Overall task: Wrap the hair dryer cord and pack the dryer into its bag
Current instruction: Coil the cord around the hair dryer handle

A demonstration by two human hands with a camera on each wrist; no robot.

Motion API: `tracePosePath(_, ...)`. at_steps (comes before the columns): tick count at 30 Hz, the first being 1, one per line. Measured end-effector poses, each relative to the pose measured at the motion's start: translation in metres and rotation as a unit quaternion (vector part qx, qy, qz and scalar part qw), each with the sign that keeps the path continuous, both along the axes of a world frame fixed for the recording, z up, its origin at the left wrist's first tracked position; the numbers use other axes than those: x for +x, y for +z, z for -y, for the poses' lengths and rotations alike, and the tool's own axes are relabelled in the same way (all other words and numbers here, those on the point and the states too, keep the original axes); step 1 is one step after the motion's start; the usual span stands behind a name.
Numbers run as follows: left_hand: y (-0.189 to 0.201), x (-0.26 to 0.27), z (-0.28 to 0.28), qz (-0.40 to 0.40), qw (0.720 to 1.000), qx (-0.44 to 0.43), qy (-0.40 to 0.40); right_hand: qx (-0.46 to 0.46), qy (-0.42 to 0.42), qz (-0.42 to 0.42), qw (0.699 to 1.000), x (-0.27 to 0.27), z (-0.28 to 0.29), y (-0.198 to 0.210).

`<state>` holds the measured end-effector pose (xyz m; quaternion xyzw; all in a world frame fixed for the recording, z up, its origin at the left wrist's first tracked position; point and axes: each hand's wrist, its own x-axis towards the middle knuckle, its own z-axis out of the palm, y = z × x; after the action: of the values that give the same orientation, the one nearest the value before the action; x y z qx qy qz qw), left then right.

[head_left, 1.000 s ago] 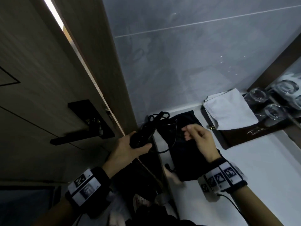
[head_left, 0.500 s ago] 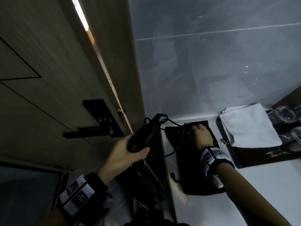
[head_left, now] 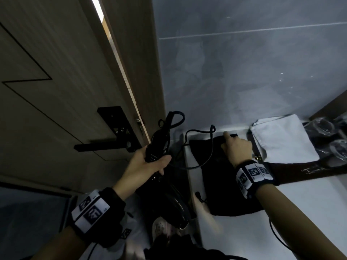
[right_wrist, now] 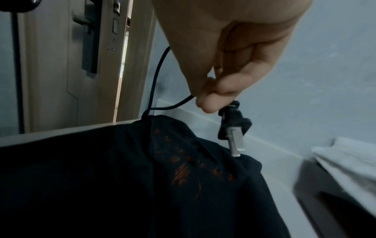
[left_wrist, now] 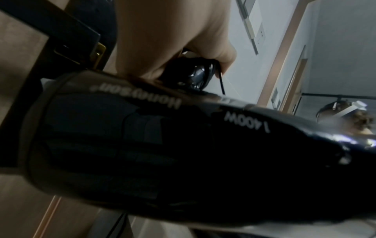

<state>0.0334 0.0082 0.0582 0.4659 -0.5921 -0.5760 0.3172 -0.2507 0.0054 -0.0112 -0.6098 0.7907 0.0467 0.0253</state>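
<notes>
My left hand point(head_left: 150, 164) grips the handle of the black hair dryer point(head_left: 172, 201), with coils of cord point(head_left: 169, 124) bunched along the handle above my fingers. The dryer's glossy body point(left_wrist: 183, 145) fills the left wrist view. A loose length of cord point(head_left: 210, 147) runs from there across the black cloth bag point(head_left: 221, 194), which lies flat on the white counter point(head_left: 300, 212). My right hand point(head_left: 235, 147) pinches the cord just behind its plug point(right_wrist: 234, 127), which hangs over the bag's far end point(right_wrist: 183, 177).
A wooden door point(head_left: 47, 91) with a black lever handle point(head_left: 105, 145) stands at the left, slightly ajar. A folded white cloth point(head_left: 283, 139) lies on a dark tray point(head_left: 300, 169) at the right, with glasses point(head_left: 323, 126) behind it. A grey tiled wall point(head_left: 244, 72) backs the counter.
My right hand has travelled away from me over the bag, carrying the plug end toward the wall. The left hand has kept its hold on the dryer.
</notes>
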Motion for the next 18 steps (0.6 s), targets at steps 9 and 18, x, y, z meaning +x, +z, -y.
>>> tracePosePath(9,-0.003,0.003,-0.002,0.008,0.999,-0.007,-0.030,-0.207,-0.251,0.391,0.861,-0.017,-0.024,0.004)
tracePosePath(18,-0.003,0.009,0.001,0.008,0.999,-0.009,-0.032,-0.396,-0.045,0.653,0.644,0.008,-0.040,0.065)
